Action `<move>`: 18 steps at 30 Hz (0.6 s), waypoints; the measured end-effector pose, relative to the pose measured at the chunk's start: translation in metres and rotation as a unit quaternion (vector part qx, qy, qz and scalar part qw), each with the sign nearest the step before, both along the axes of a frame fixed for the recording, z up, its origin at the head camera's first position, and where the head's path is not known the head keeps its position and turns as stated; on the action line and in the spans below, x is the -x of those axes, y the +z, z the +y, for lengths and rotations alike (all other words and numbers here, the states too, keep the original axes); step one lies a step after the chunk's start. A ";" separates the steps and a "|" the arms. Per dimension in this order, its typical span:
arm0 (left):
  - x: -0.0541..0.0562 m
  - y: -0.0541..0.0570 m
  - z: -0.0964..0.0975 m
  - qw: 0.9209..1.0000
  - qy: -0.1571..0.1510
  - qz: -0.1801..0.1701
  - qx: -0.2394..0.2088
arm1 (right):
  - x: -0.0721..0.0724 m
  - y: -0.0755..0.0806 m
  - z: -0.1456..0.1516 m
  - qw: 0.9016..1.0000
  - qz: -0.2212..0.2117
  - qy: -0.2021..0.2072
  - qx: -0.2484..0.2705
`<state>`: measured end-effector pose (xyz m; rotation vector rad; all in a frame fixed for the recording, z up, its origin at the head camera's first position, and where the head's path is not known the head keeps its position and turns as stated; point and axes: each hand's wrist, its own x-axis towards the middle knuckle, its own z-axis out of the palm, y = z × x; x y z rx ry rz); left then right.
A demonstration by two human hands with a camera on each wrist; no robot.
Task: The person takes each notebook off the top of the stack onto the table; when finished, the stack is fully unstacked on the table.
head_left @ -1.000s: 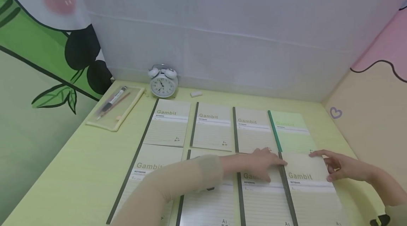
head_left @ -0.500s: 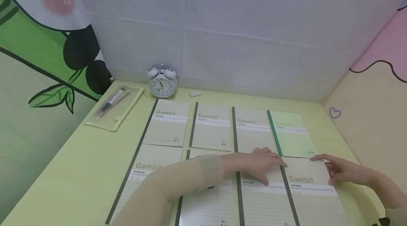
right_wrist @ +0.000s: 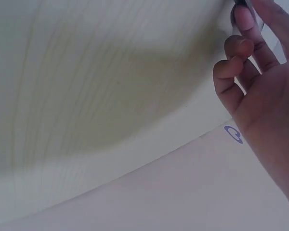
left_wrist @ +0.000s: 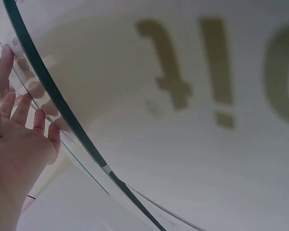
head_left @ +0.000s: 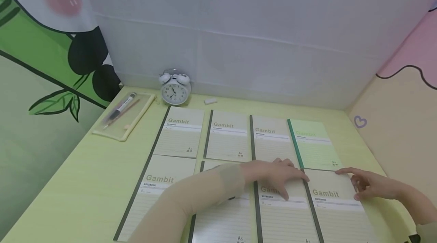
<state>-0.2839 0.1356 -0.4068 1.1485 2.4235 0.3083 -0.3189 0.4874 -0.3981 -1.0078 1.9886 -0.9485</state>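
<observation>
A white Gambit notebook (head_left: 341, 216) with a dark spine lies at the front right, its top edge close to the green notebook (head_left: 312, 140). My left hand (head_left: 283, 176) rests across the neighbouring front-row notebook (head_left: 283, 222), fingertips touching the right one's spine near its top. In the left wrist view, the fingers of that hand (left_wrist: 24, 130) are extended at the notebook edges. My right hand (head_left: 375, 186) holds the right notebook's upper right corner, index finger on the top edge and thumb at the side. In the right wrist view, the other fingers (right_wrist: 229, 72) are curled.
More white notebooks, such as the back left one (head_left: 179, 133), lie in two rows on the table (head_left: 78, 182). A white alarm clock (head_left: 175, 90), an eraser (head_left: 210, 101) and a clear pencil pouch (head_left: 123, 117) with pens stand or lie behind and left.
The front right notebook has slid a little toward me and to the right, uncovering the green notebook's bottom edge. My right hand moved with it; my left hand has barely shifted.
</observation>
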 end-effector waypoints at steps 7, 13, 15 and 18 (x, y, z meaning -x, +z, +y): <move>0.003 -0.001 0.003 1.000 0.007 -0.003 0.003 | 0.000 -0.002 0.001 0.998 0.064 0.015 -0.001; 0.002 -0.001 0.001 1.000 -0.001 0.005 0.005 | -0.001 0.001 0.000 0.998 0.068 0.012 -0.012; 0.001 0.002 -0.001 1.000 -0.001 0.004 -0.003 | -0.001 0.007 -0.002 0.995 0.094 0.013 -0.020; 0.000 0.008 -0.010 1.000 0.001 0.010 -0.022 | 0.000 0.018 -0.007 0.989 0.142 0.004 -0.035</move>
